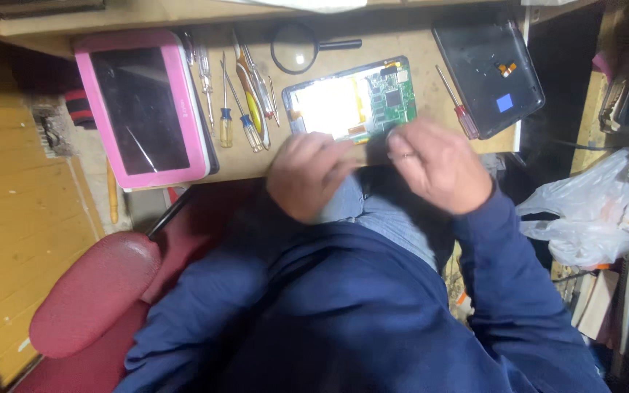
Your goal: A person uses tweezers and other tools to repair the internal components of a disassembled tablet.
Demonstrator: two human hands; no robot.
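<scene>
An opened tablet [349, 100], its green circuit board and pale shiny inner panel bared, lies on the wooden desk [416, 54] just above the middle of the frame, and both hands rest at its lower edge. The left hand [307, 175] is curled with fingers touching that edge, the right hand [438, 164] is bent beside the board corner; what either grips is blurred and I cannot tell. A pink-cased tablet [143, 105] sits upper left, screwdrivers [245, 94] between, a magnifying glass [296, 49] above, a dark back cover [485, 73] upper right

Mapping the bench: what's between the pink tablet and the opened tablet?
In the head view, a row of screwdrivers lies between the pink tablet and the opened tablet.
</scene>
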